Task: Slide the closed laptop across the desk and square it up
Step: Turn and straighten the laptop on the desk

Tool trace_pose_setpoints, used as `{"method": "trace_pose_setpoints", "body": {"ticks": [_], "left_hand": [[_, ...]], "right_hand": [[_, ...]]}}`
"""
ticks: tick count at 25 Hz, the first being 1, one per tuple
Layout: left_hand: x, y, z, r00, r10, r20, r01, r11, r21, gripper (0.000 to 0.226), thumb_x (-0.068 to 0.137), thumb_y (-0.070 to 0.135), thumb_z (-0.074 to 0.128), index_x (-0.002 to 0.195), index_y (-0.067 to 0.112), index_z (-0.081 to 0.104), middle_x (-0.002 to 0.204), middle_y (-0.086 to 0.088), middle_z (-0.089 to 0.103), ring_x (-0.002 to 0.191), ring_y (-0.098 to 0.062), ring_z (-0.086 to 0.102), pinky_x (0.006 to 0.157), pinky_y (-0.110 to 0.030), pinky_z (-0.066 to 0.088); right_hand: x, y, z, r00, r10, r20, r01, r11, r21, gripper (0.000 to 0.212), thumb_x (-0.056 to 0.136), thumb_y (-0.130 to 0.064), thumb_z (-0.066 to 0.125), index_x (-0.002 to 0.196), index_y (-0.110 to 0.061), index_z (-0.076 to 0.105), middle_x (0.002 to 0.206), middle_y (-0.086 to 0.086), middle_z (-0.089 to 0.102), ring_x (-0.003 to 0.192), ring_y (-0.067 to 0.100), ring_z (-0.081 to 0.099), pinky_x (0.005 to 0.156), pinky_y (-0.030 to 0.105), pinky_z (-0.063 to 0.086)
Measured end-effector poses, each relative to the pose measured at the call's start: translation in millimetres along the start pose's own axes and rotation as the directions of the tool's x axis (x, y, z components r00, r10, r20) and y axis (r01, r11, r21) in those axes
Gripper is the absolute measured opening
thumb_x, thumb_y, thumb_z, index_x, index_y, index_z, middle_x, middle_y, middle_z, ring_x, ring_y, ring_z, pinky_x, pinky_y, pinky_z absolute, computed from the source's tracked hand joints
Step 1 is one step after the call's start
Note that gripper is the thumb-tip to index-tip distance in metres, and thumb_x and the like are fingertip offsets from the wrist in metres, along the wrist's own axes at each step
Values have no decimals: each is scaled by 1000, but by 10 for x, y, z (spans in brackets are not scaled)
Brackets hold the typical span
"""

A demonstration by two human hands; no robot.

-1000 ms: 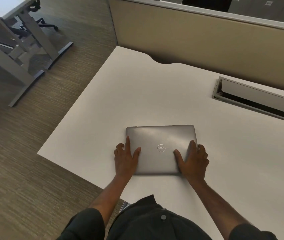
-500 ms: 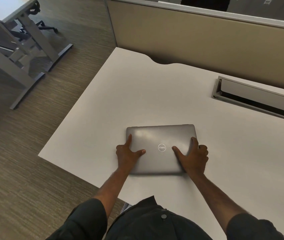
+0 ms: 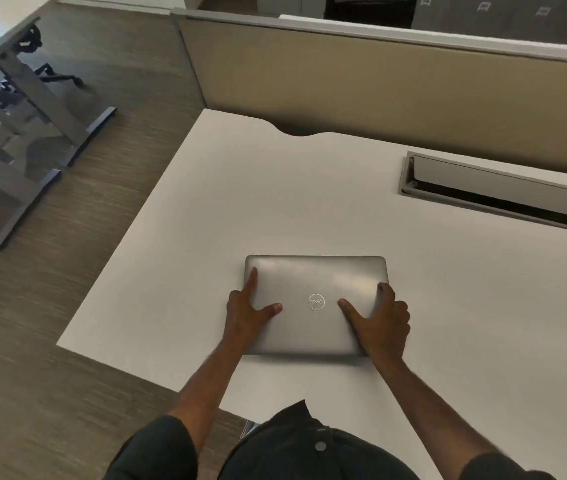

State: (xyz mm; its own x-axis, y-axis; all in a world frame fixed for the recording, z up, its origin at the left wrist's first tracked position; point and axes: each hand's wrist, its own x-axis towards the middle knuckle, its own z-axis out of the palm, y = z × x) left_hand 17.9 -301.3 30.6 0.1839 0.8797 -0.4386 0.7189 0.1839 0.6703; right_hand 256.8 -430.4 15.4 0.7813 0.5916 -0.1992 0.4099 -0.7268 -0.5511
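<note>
A closed grey laptop (image 3: 315, 278) with a round logo on its lid lies flat on the white desk (image 3: 240, 202), near the front edge. My left hand (image 3: 245, 311) grips its left edge, thumb on the lid and index finger along the side. My right hand (image 3: 379, 318) grips the right edge the same way, thumb on the lid near the logo. The near corners of the laptop are hidden under my hands.
A long grey cable tray opening (image 3: 500, 195) is set into the desk at the back right. A tan partition wall (image 3: 379, 88) runs along the desk's far edge. The desk's left edge drops to wood-look floor, where another desk's grey legs (image 3: 32, 109) stand.
My hands have shifted from lying flat on the lid to clasping the laptop's side edges with thumbs spread inward. The laptop has stayed in about the same place on the desk.
</note>
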Motion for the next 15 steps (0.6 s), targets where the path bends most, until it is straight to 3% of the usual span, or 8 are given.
{"method": "trace_pose_setpoints", "body": {"ticks": [8,15], "left_hand": [[138,245,66,988,112,110,-122,989,85,100,80,50,76,156,43,11,126,-12,43,129,-32,42,109,-39,36],[230,299,169,952,219,212,-269,932,244,98,88,59,61,157,36,-4,128,-10,37,131,-32,36,107,-45,38]], "right_hand": [[-178,74,-121,980,173,-98,-165,983,80,97,62,-83,70,137,-30,39,116,15,54,114,39,53,97,51,44],[-261,175,-113,957,257,-135,-242,963,120,96,62,-82,70,138,-31,39,116,15,55,114,39,53,97,52,44]]}}
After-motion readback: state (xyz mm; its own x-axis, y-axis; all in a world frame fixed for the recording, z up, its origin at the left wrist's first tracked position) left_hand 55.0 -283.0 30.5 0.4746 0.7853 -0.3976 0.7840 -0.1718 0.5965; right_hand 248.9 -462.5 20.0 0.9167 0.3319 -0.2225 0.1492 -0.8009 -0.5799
